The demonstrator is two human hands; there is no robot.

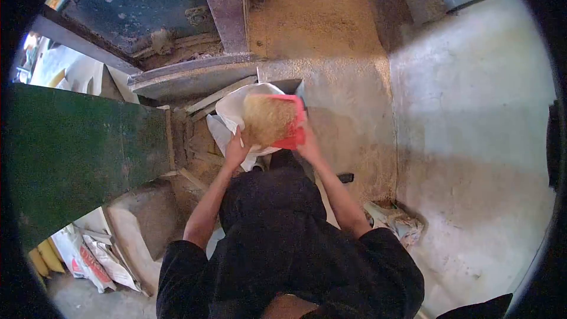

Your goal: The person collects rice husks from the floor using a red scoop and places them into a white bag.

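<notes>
A white sack (231, 106) stands with its mouth open in front of my legs. My left hand (237, 150) is closed on the near left edge of its rim. On the right, my right hand (308, 142) grips the side of a red plastic scoop (300, 115), its fingers partly hidden. The scoop is tilted toward the sack's mouth. Loose tan grain (266, 121), smeared by motion, spreads from the scoop over the opening. How full the sack is stays hidden beneath the grain.
A dark green panel (88, 153) juts in from the left. Pale walls (472, 112) close off the right side. Overhead, a wooden frame (227, 12) surrounds a dusty dark panel (142, 6). Printed sacks (94, 260) lie at lower left, and a crumpled bag (396, 221) sits by the right wall.
</notes>
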